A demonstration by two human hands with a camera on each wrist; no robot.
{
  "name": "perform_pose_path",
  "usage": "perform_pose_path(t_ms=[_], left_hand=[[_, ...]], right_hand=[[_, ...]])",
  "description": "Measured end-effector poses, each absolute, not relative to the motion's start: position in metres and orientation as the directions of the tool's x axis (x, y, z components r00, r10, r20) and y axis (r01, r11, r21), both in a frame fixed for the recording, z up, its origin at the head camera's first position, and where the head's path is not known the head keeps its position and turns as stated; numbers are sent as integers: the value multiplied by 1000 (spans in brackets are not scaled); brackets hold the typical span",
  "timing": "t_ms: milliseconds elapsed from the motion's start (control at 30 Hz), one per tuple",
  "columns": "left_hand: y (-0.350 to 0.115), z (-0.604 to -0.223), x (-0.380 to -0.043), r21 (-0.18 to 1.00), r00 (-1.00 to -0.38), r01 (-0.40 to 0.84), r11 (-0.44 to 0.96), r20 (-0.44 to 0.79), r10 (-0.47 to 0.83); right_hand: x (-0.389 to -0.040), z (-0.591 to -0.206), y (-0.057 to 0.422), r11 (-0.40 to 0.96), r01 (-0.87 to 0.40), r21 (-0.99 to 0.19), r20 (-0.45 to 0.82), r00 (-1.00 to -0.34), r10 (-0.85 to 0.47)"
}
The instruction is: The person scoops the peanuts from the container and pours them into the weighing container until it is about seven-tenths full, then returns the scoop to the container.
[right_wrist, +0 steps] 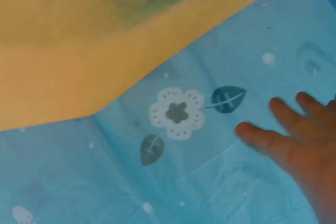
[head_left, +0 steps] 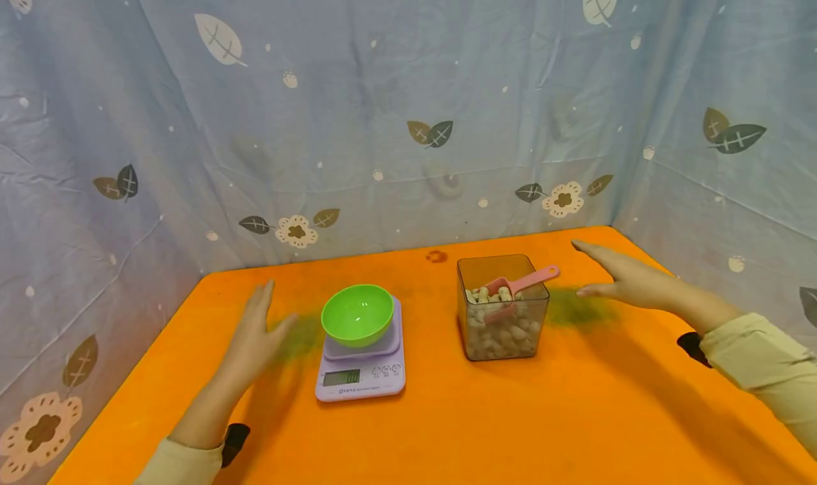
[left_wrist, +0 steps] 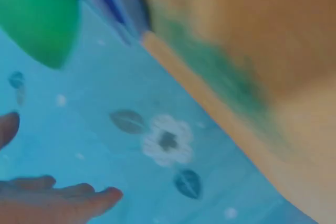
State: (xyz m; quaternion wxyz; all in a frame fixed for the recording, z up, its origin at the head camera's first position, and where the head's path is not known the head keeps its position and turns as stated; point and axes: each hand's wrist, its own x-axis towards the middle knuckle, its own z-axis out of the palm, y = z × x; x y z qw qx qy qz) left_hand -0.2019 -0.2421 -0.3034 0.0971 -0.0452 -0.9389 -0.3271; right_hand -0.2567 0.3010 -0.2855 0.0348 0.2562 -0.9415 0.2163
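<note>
Green bowl [head_left: 358,316] upright on pale purple scale [head_left: 367,363], display [head_left: 342,378] at 0.0, see-through brownish box [head_left: 498,268] right of scale, part-filled with peanuts [head_left: 484,296], pink scoop [head_left: 535,279] leaning inside, handle over rim

Bowl [head_left: 357,318] glossy plastic; scale [head_left: 361,363] smooth plastic; curtain [head_left: 383,81] creased cloth.

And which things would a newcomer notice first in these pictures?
The bright green bowl stands out first, resting on a lilac scale left of centre in the head view. Right of it, a pink scoop sticks out of a transparent container of peanuts. Under them spreads a vivid orange tabletop.
</note>
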Motion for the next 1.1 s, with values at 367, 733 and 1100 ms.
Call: perform_pose_path(t_ms=[367, 733, 1100], left_hand=[[-170, -280, -197, 879, -985, 175, 444, 152, 88], [-97, -288, -200, 957, -968, 165, 237, 111, 226], [-46, -297, -221, 981, -963, 95, 167, 47, 267]], right_hand=[[-249, -289, 281, 620, -613, -490, 363, -790, -495], [-244, -297, 264, 353, -423, -835, 305, -888, -343], [-243, -311, 250, 99, -378, -921, 343, -904, -256]])
